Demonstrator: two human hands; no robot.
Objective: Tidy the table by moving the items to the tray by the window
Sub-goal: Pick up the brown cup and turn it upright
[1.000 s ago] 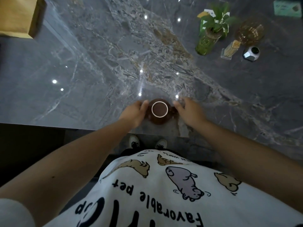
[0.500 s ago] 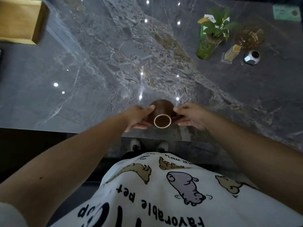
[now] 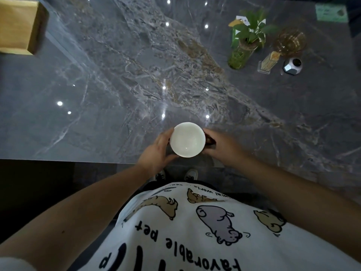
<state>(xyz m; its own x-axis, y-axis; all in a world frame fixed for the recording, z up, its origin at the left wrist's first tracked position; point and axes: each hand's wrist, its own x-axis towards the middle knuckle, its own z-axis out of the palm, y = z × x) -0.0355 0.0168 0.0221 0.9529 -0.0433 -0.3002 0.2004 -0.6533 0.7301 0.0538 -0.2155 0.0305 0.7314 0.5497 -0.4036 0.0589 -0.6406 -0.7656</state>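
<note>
A cup, brown outside and white inside, is held mouth up above the near edge of the grey marble table. My left hand cups its left side. On the right, my right hand grips it where a brown handle shows. The white interior looks empty. No tray is in view.
Far right on the table stand a green plant in a glass vase, an amber glass bowl, a clear toothpick holder, a small faceted grey holder and a green card. A wooden box sits at the far left.
The cup stood upside down on the table; both hands lifted it, tipped it and turned it upright, so its white inside now faces up.
</note>
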